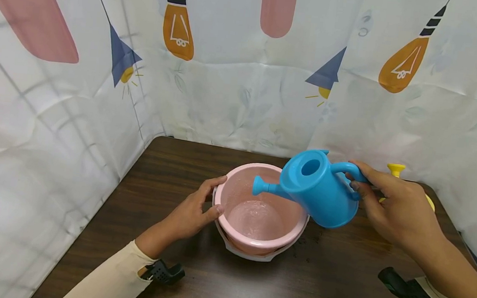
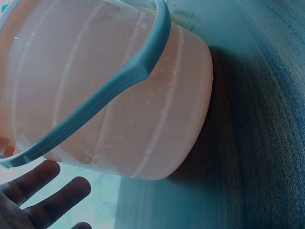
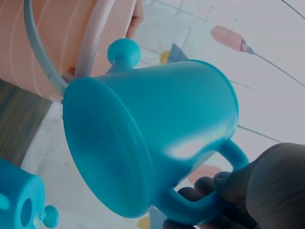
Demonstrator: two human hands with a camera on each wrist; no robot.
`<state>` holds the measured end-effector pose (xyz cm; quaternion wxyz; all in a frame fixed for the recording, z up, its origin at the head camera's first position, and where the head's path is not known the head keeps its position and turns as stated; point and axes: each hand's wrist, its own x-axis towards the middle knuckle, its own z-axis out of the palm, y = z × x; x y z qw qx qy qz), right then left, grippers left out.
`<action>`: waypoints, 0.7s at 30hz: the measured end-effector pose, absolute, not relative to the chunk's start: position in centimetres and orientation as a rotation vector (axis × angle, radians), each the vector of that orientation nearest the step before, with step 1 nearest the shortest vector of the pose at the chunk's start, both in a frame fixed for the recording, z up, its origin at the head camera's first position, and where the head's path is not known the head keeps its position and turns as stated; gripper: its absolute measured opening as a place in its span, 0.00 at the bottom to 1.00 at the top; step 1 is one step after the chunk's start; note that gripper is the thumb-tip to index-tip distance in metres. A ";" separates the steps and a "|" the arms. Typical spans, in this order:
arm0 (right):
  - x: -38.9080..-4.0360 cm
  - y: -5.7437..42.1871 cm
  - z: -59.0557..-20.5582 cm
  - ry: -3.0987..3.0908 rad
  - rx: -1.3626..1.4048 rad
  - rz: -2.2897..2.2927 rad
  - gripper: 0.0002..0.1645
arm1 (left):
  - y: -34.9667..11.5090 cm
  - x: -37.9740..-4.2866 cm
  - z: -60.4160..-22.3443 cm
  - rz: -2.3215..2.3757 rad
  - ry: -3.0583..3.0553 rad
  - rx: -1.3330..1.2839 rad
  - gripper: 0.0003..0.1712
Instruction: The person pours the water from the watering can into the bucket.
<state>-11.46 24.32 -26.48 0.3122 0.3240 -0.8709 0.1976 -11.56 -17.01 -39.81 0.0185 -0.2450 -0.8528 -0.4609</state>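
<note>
A pink bucket with a pale handle stands on the dark table; clear, rippled liquid shines at its bottom. My left hand rests against the bucket's left rim, thumb and fingers spread; in the left wrist view several fingers stretch out beside the bucket wall. With my right hand I grip the handle of a blue watering can. The can is tilted, its spout over the bucket's opening. A stream from the spout cannot be made out. In the right wrist view, fingers wrap the can's handle.
Behind my right hand is a partly hidden yellow object with a flared tip. A second blue item with a round opening shows in the right wrist view. A printed curtain borders the wooden table at the back and sides.
</note>
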 end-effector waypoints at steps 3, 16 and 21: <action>-11.4 24.3 -26.5 -2.303 0.856 0.522 0.37 | -17.0 -11.6 -39.8 -1.420 -2.651 -0.759 0.41; -11.4 24.3 -26.4 -2.313 0.853 0.508 0.32 | -17.1 -11.6 -39.9 -1.431 -2.644 -0.774 0.41; -11.3 24.3 -26.4 -2.320 0.848 0.513 0.24 | -17.1 -11.6 -39.9 -1.426 -2.643 -0.777 0.41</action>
